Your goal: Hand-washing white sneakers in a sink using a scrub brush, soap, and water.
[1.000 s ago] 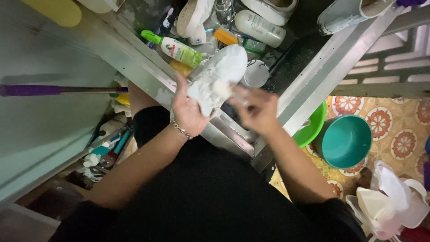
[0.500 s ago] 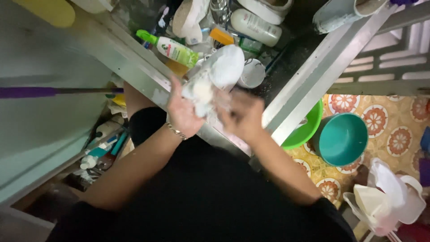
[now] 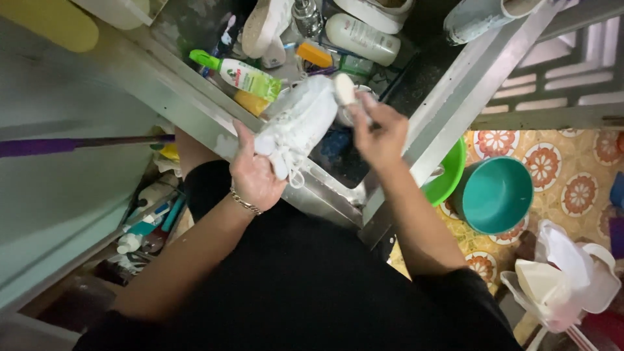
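Left hand (image 3: 255, 174) fingers clamped around the heel end of a white sneaker (image 3: 298, 123), held over the steel sink (image 3: 338, 195) at its near edge; right hand (image 3: 380, 133) fingers closed on a pale brush (image 3: 345, 90) pressed against the sneaker's toe, a green-capped bottle (image 3: 242, 75) just beyond

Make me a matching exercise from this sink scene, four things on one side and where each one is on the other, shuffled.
Things:
1. white shoe
2. small brush
3. teal basin
4. green-capped bottle

Places:
A. on the patterned floor
B. in the left hand
C. lying in the sink, behind the shoe
D. in the right hand

Pairs: 1-B, 2-D, 3-A, 4-C
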